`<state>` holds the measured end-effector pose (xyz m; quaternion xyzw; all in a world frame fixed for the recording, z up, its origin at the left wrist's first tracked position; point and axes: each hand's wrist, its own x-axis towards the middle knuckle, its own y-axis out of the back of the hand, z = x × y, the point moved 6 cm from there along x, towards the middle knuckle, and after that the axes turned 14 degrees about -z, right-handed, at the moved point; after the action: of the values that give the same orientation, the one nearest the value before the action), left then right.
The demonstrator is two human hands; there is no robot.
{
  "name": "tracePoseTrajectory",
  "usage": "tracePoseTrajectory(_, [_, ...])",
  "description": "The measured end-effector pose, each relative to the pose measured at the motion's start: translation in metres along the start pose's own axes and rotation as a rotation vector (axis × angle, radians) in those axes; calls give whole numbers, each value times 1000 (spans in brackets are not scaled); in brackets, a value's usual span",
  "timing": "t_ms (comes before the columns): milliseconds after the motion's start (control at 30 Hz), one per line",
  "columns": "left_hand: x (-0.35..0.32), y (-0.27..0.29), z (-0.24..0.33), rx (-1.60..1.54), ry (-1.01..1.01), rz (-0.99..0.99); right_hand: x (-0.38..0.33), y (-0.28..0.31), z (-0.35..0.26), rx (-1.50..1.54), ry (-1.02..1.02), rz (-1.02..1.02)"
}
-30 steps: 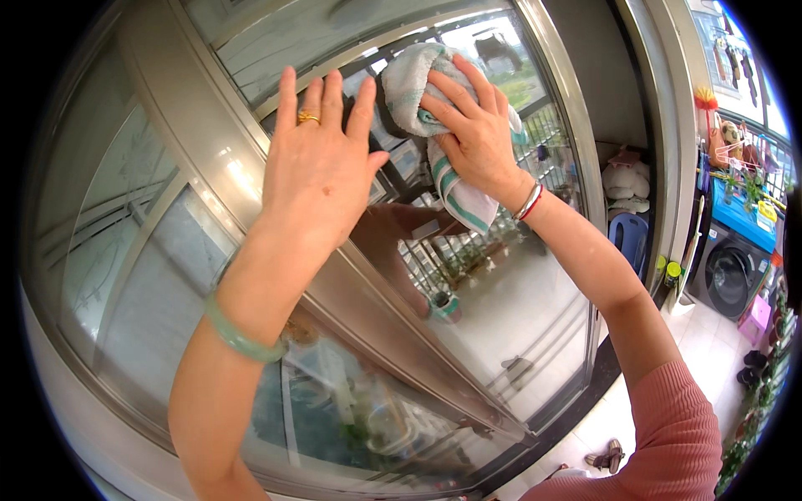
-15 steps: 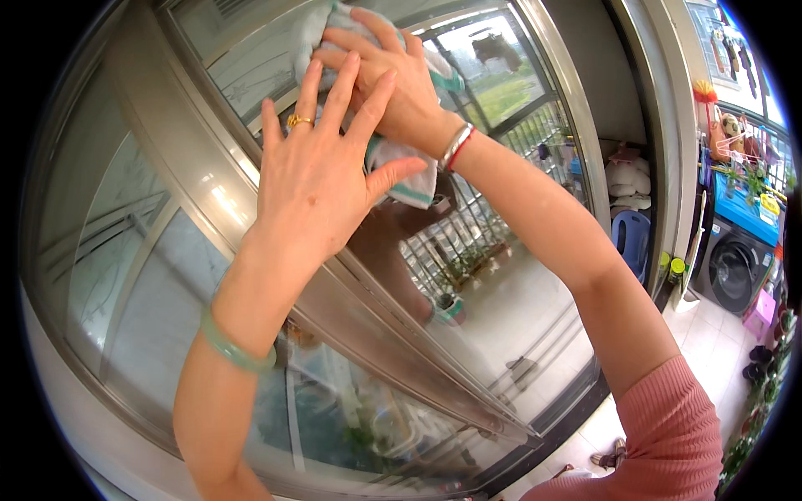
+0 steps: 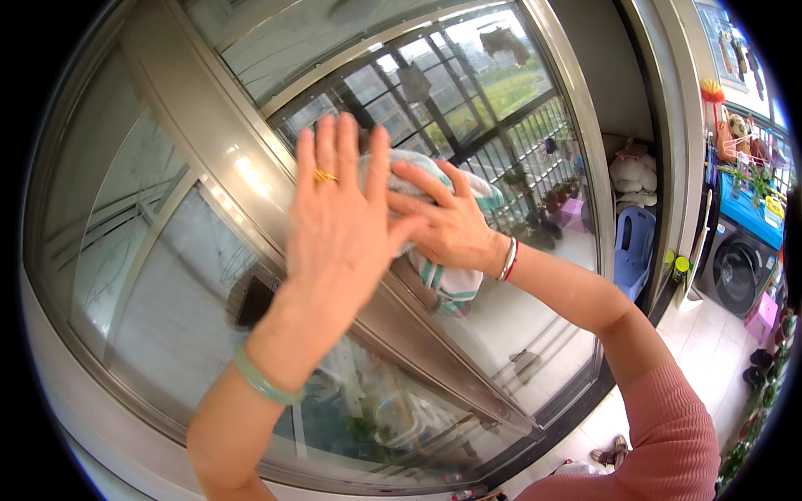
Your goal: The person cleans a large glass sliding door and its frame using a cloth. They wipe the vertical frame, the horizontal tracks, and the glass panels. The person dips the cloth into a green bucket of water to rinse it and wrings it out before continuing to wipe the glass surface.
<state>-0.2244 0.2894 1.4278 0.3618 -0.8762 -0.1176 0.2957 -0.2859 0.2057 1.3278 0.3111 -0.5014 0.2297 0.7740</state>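
A white cloth with green stripes (image 3: pixel 455 281) lies bunched against the glass pane (image 3: pixel 489 342) of a metal-framed sliding door. My right hand (image 3: pixel 458 227) presses it to the glass with bent fingers, and the cloth's ends stick out above and below. My left hand (image 3: pixel 338 221), slightly blurred, stretches its fingers upward and holds nothing. It is beside the right hand, overlapping the cloth's left edge in view; whether its palm touches the glass is hidden. A gold ring (image 3: pixel 325 175) and a green bangle (image 3: pixel 266 376) are on the left, silver and red bracelets (image 3: pixel 509 259) on the right.
The metal door frame (image 3: pixel 225 159) runs diagonally left of my hands. Past the door's right edge stand a blue plastic chair (image 3: pixel 632 250), a stuffed toy (image 3: pixel 632 173) and a dark washing machine (image 3: pixel 735 265). A pink stool (image 3: pixel 761 316) and potted plants (image 3: pixel 764 409) line the far right.
My right hand has moved down and to the right across the glass with the cloth. The left hand has also dropped and shifted right, and the upper pane is now uncovered.
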Motion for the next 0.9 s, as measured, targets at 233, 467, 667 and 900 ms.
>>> tracePoseTrajectory(233, [33,18,-25,155,83,171,114,44,104,-92,-216,347])
tracePoseTrajectory(467, [50,20,-36,260,131,142,116,46,121,-137,-198,340])
tracePoseTrajectory(667, [74,26,-79,265,130,173,7,6,29,-59,86,22])
tracePoseTrajectory(900, [93,15,-82,422,123,72,22,16,12,19,101,52])
